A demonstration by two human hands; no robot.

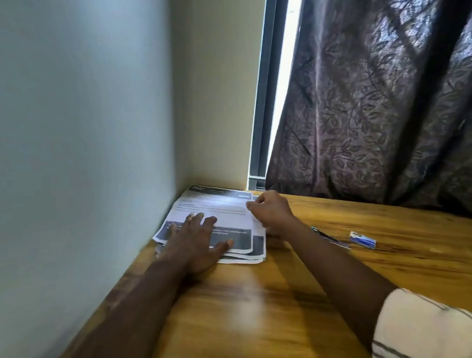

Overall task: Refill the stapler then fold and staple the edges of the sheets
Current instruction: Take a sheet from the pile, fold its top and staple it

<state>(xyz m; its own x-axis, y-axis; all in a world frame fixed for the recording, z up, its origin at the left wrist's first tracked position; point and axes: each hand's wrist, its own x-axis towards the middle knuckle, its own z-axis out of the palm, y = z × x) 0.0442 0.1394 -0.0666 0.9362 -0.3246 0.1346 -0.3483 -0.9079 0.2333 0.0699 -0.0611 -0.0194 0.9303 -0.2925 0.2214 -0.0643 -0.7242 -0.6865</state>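
A stack of printed sheets (225, 206) with dark bands lies in the table's far left corner against the wall. My left hand (194, 241) lies flat on the stack's near part, fingers spread. At the stack's right edge, my right hand (269, 210) has its fingers curled and pinches the edge of the top sheet. To the right on the table lies a slim dark object with a metal part, which may be the stapler (329, 237). A small blue and white box (362, 240), perhaps of staples, sits just beyond it.
The wooden table (264, 314) fills the lower view. A pale wall (76, 132) borders it on the left. A dark patterned curtain (375, 103) hangs at the back right, beside a bright window strip.
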